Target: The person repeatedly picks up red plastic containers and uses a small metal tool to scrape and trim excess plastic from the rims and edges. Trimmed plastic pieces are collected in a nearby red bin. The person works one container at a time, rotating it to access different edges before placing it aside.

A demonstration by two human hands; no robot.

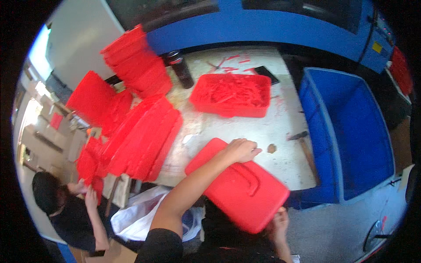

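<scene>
A red rectangular plastic lid point(267, 193) with a raised curved handle shape on its face lies tilted at the near edge of the table. My left hand point(241, 150) reaches across it, fingers curled over its far edge. At its near right corner, my right hand point(278, 223) grips the rim; part of that hand is hidden behind the corner. Beyond the lid stands a red bin point(230, 98) full of thin red plastic scraps. Left of my arm, several red plastic pieces point(142, 140) lean stacked together.
Toward the back are a dark bottle point(180, 70), a black phone point(266, 74) and tall red stacks point(138, 65). A hammer point(305, 153) lies near a large blue crate point(362, 136) on the right. At left, a co-worker point(72, 215) handles red pieces. A white bag point(140, 215) hangs below the table.
</scene>
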